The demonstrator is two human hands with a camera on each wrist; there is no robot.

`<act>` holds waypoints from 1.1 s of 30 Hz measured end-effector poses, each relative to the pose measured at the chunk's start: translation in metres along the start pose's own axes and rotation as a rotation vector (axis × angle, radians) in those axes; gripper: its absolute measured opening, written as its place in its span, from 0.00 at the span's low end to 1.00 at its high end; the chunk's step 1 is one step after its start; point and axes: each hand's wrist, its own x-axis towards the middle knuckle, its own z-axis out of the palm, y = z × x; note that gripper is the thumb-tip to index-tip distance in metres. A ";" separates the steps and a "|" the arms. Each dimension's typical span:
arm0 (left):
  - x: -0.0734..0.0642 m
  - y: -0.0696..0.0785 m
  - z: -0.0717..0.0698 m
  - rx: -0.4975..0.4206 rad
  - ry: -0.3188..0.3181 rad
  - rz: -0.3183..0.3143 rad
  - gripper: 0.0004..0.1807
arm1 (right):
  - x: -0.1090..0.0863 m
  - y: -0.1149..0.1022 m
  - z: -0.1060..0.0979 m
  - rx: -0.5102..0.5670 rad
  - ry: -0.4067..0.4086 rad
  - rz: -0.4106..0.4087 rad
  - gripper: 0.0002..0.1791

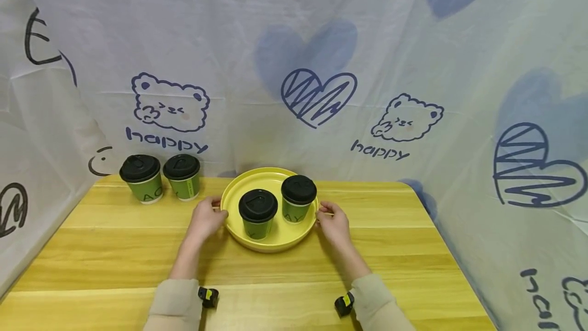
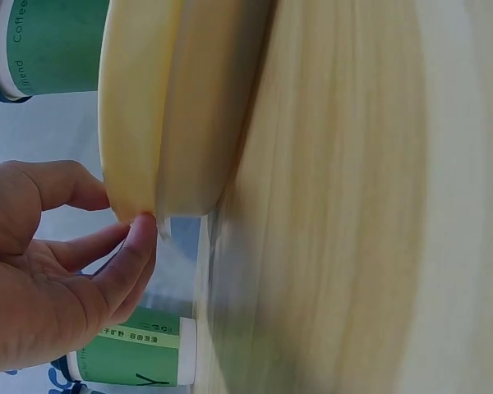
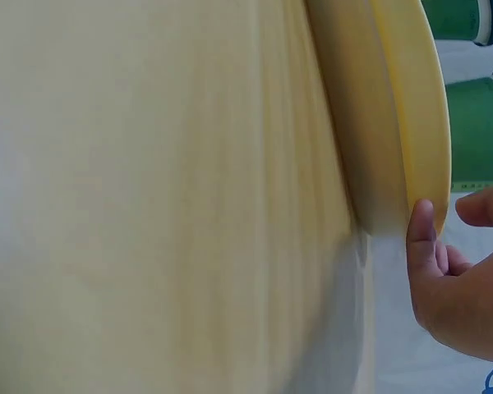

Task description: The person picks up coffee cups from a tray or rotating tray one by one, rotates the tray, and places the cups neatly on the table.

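A round yellow tray (image 1: 268,180) bears two green paper cups with black lids: one cup (image 1: 258,213) near its middle, the other cup (image 1: 298,198) at its right. My left hand (image 1: 206,218) pinches the tray's left rim; in the left wrist view the thumb lies on the rim and the fingers (image 2: 135,246) reach beneath it. On the opposite side my right hand (image 1: 334,223) holds the right rim. In the right wrist view a fingertip touches the rim's underside, and the thumb (image 3: 481,207) is close by the edge. Whether the tray's base touches the table cannot be told.
Two more lidded green cups, a left cup (image 1: 142,179) and a right cup (image 1: 182,176), stand at the back left of the wooden table (image 1: 275,290). A printed cloth (image 1: 239,65) hangs behind the table's back edge and along both sides.
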 end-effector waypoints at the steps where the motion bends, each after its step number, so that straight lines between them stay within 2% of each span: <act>1: 0.001 0.000 0.000 0.001 -0.001 0.002 0.30 | 0.001 -0.001 -0.001 -0.010 0.005 -0.007 0.22; 15: 0.017 0.001 -0.004 0.025 -0.034 0.024 0.28 | 0.019 -0.006 -0.007 -0.270 -0.069 -0.048 0.21; 23: 0.021 0.002 -0.007 0.043 -0.031 0.042 0.27 | 0.018 -0.006 -0.005 -0.228 -0.112 -0.024 0.20; 28: 0.017 0.003 -0.007 0.036 -0.023 0.040 0.27 | 0.013 -0.006 -0.004 -0.141 -0.132 0.022 0.23; 33: 0.012 0.002 -0.006 0.006 -0.020 0.034 0.26 | 0.007 -0.007 -0.004 -0.100 -0.137 0.034 0.24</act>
